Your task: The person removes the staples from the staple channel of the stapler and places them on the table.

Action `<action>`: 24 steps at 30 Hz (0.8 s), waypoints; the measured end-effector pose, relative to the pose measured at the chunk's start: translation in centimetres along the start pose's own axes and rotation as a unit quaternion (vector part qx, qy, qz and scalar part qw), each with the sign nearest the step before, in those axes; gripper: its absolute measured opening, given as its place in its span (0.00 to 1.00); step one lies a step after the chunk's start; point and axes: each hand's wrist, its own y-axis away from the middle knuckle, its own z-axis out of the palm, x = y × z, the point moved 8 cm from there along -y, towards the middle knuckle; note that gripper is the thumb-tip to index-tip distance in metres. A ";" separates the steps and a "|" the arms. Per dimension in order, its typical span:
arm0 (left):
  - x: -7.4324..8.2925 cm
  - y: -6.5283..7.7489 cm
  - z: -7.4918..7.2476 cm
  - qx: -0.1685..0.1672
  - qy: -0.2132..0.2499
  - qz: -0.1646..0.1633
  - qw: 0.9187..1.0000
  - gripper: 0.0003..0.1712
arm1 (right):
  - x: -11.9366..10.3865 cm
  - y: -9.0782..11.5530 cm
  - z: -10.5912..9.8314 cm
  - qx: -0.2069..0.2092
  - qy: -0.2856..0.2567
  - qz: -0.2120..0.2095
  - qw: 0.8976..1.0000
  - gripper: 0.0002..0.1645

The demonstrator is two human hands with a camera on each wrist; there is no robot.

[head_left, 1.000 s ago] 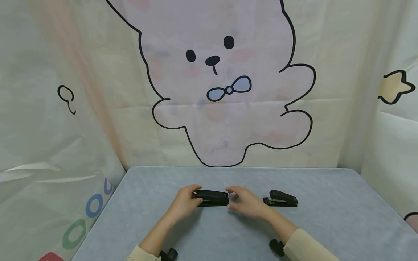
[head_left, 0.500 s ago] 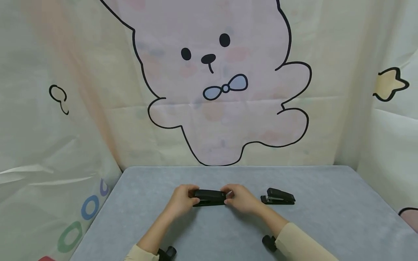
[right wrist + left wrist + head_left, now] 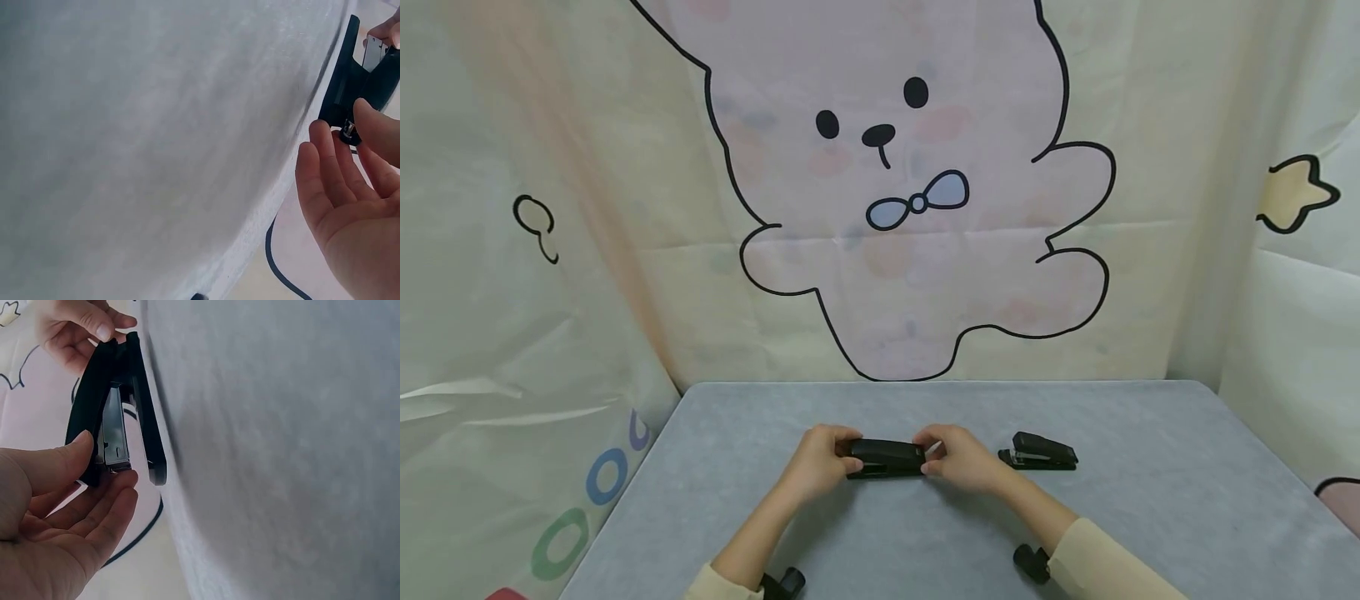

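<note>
A black stapler [image 3: 887, 454] is held between both hands over the table, long side across my view. My left hand [image 3: 820, 461] pinches its front end, thumb on the upper arm and fingers at the nose, as the left wrist view shows. There the metal staple magazine [image 3: 114, 431] is visible, with a gap between the arm and the base [image 3: 150, 419]. At the hinge end my right hand [image 3: 962, 458] grips with thumb and fingers; in the right wrist view its thumb lies against the hinge end [image 3: 350, 130]. A second black stapler [image 3: 1041, 452] sits to the right.
A grey-blue cloth covers the table [image 3: 1120, 533]. Behind it hangs a light curtain [image 3: 700, 325] with a bear drawing, and side curtains flank the table. Black wrist cameras [image 3: 1032, 563] are strapped near the sleeves.
My right hand has come in from just off the stapler's hinge end and now holds it. Over the last half second the stapler and right hand have shifted slightly right.
</note>
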 end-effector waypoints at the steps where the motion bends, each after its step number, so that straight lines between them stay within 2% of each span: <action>1: 0.2 0.1 0.0 0.000 0.000 0.003 1.000 0.23 | -0.1 0.2 -0.1 0.000 -0.002 -0.001 1.000 0.20; 11: 2.0 1.1 0.6 -0.003 0.024 0.028 0.999 0.23 | -0.5 2.0 -1.1 -0.012 -0.003 -0.022 1.000 0.20; 24: 3.0 2.3 1.8 -0.030 0.084 0.010 0.996 0.25 | -0.4 4.5 -1.4 -0.049 -0.030 -0.030 0.998 0.19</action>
